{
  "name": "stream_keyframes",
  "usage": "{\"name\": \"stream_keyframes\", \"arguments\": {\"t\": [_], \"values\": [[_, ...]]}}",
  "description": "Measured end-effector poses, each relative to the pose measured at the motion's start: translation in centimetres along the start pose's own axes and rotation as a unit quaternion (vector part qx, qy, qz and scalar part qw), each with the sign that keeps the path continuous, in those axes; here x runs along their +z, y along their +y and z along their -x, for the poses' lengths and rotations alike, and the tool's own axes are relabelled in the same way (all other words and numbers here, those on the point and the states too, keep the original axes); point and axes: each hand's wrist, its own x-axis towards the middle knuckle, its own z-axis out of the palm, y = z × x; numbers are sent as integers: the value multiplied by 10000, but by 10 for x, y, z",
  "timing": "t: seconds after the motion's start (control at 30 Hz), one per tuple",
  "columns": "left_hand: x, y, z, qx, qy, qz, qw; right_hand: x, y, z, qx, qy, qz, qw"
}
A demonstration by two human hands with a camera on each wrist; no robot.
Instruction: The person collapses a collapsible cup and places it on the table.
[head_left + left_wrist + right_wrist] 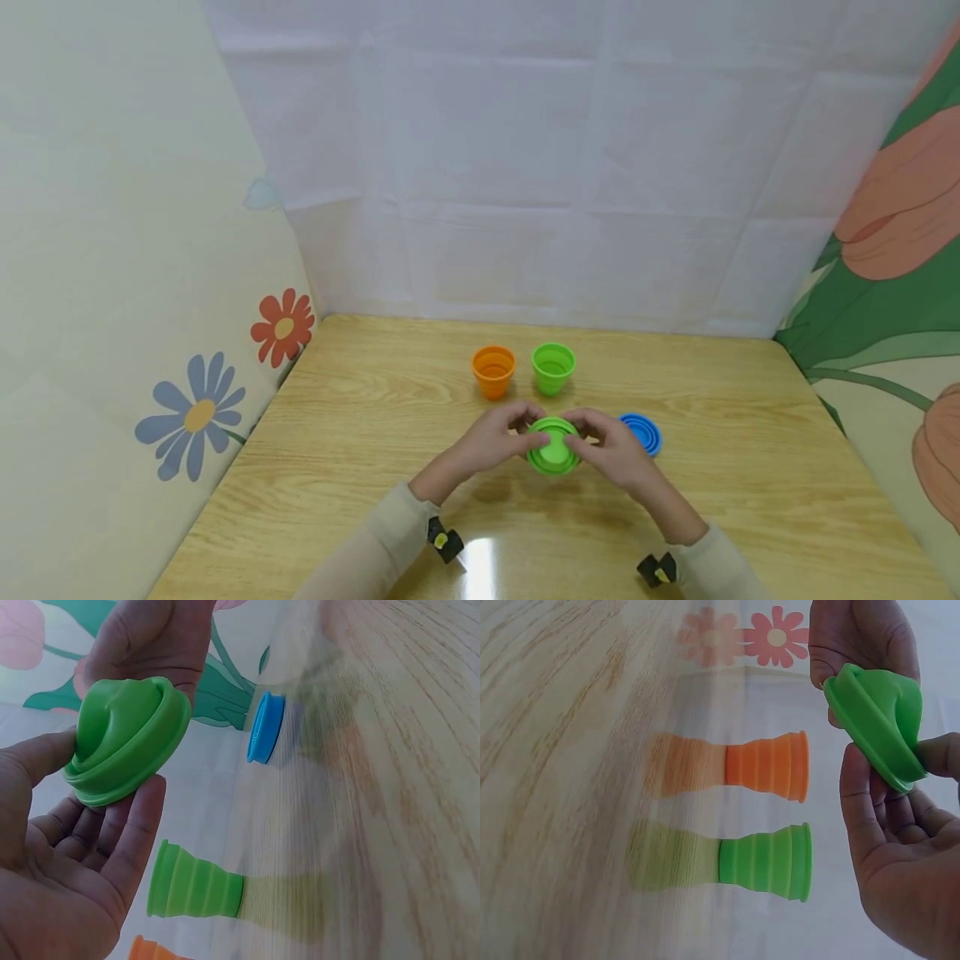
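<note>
Both hands hold a green collapsible cup (553,454) above the table, its folded rings and one bent side showing in the wrist views. My left hand (495,437) grips its left side, thumb on the face towards me and fingers behind the rim. On the opposite side my right hand (617,452) pinches it the same way. Just right of that hand a blue collapsible cup (649,442) lies folded flat on the table. Beyond the hands, another green cup (552,375) stands extended with its mouth up.
An orange collapsible cup (493,379) stands extended beside the far green one, to its left. The glossy wooden table (360,400) reaches back to a white cloth (480,167). Walls with printed flowers flank it on both sides.
</note>
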Motion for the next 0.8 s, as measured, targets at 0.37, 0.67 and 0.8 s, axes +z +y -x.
{"name": "stream_keyframes", "arguments": {"t": [0.37, 0.67, 0.8], "values": [[0, 2, 1, -207, 55, 381, 9990, 0, 0, -2, 404, 271, -336, 9982], [0, 6, 3, -165, -457, 261, 9985, -9, -6, 0, -34, -260, 112, 9996], [1, 7, 4, -221, -251, 364, 9988, -8, -6, 1, 177, -257, -167, 9994]]}}
